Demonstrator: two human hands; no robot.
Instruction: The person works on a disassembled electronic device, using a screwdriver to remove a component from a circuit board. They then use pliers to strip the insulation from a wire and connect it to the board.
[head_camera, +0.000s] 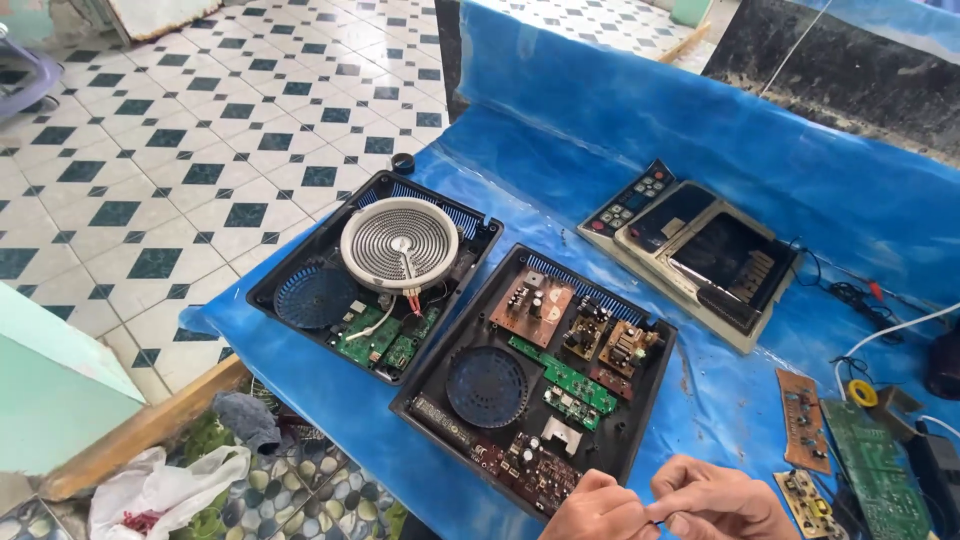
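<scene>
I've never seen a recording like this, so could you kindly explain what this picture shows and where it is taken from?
The one picture comes from a camera on a person's head, looking down. Their left hand and right hand meet at the bottom edge, pinching something too small to identify. On the blue sheet lie two opened black cooker housings: the left housing holds a round coil, the nearer housing shows circuit boards and a fan. Behind sit beige top panels; loose boards lie on the right.

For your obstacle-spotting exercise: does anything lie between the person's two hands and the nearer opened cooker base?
Nothing visible does. The left hand and right hand, pinched together, hover right at the near edge of the opened cooker base.
</scene>
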